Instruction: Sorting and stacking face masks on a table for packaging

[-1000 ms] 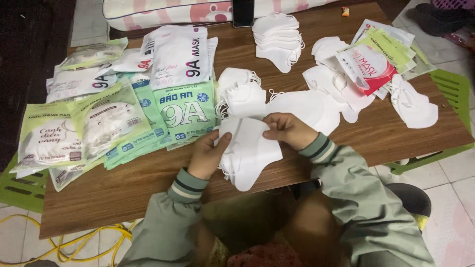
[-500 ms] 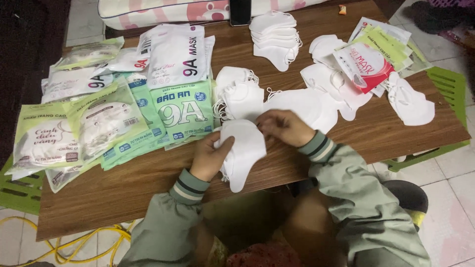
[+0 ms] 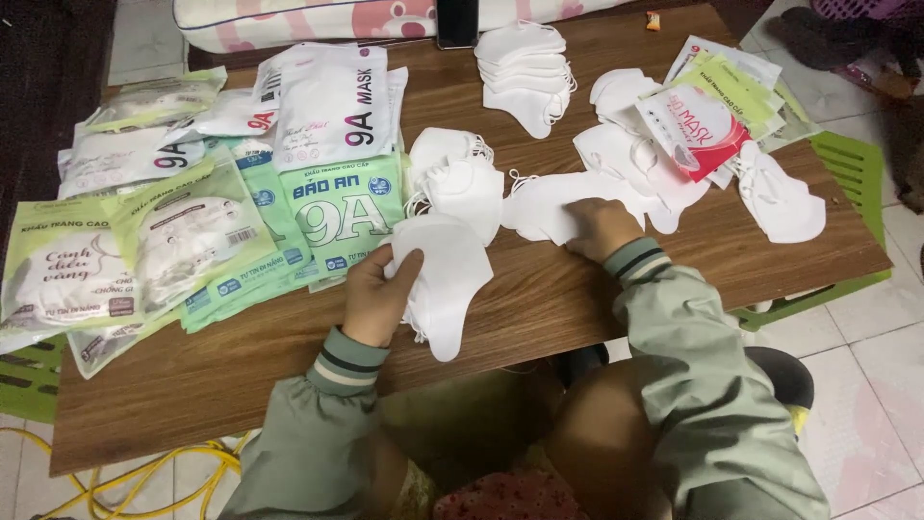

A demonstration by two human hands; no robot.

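Holding a stack of white masks (image 3: 445, 284) in left hand (image 3: 377, 294) fingers near worktop (image 3: 192, 395) front edge | right hand (image 3: 599, 226) fingers flat on loose mask (image 3: 549, 204) | risk: stack overhangs edge, could slip and fan out

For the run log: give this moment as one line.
left hand: holds white mask stack | right hand: on loose white mask | wooden table: mask packets at left
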